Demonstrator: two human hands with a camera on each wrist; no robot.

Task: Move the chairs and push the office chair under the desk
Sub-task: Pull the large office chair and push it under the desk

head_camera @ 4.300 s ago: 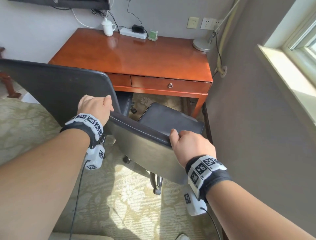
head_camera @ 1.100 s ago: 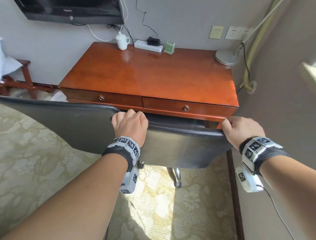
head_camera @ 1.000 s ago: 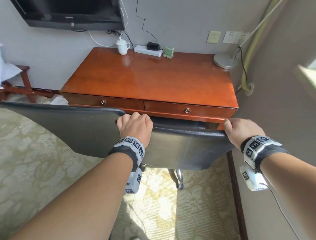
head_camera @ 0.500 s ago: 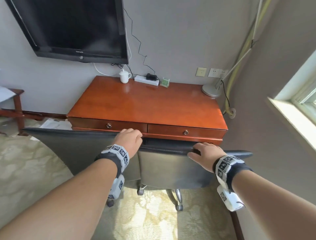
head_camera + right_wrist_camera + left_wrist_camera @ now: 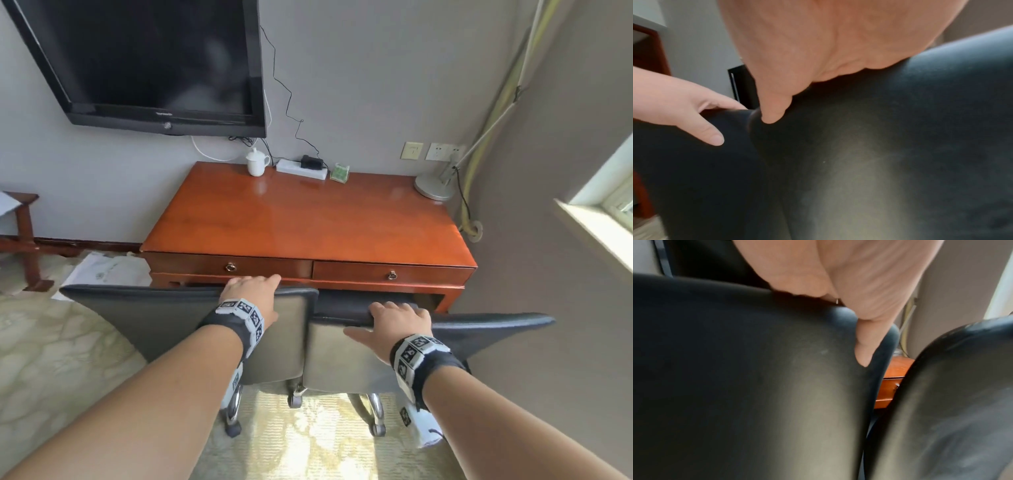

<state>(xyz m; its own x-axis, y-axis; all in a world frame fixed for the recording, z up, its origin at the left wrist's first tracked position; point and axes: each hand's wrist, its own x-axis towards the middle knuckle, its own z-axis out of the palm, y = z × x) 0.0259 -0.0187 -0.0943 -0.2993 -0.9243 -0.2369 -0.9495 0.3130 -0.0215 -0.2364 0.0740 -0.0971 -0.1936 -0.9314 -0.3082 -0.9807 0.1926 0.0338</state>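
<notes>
Two hands on the backs of two black chairs drawn up side by side at a wooden counter.

The left hand (image 5: 253,297) rests on the top edge of the left chair (image 5: 164,322), fingers laid loosely over it, thumb flat on the back panel; the right hand (image 5: 394,325) drapes over the top of the right chair (image 5: 346,359), fingers relaxed, not clenched; both seats appear tucked under the counter (image 5: 308,219), backs just short of its drawers; the chairs stand on castors (image 5: 233,430) over carpet, so they should roll readily yet may swivel; the padded backs look smooth and slightly slippery, firm at the rim; the top edge seems the best hold.
</notes>
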